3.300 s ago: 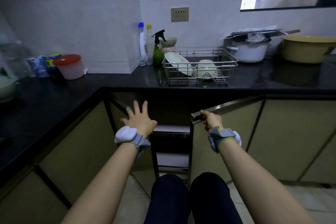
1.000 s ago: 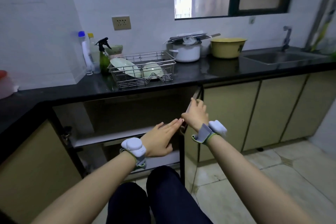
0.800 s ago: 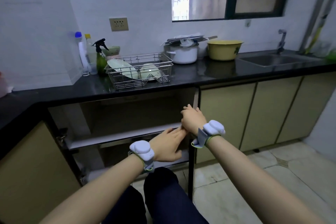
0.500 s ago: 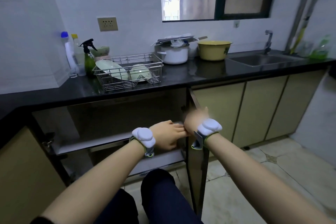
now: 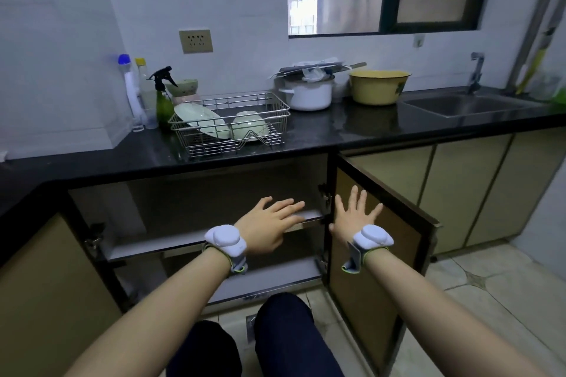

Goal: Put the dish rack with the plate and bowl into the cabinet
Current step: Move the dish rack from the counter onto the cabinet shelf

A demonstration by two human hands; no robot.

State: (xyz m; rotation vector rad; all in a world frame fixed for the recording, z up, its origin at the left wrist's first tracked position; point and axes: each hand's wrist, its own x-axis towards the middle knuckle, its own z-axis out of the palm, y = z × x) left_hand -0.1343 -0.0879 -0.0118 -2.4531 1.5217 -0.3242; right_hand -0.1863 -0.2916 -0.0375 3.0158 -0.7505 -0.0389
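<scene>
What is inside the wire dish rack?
Inside the wire dish rack a pale plate leans beside an upturned bowl. What is under the bowl is hidden.

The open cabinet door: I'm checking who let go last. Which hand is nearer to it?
Right. The right hand is spread open just in front of the cabinet door; the left hand is farther left, before the cabinet shelf.

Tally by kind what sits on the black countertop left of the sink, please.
Bottles: 3 (blue-capped white bottle, yellow-capped clear bottle, green spray bottle)
Wire dish racks: 1
Plates: 1, pale green
Bowls: 3 (white bowl in rack, small patterned bowl, yellow basin)
Pots: 1, white
Total: 9
</scene>
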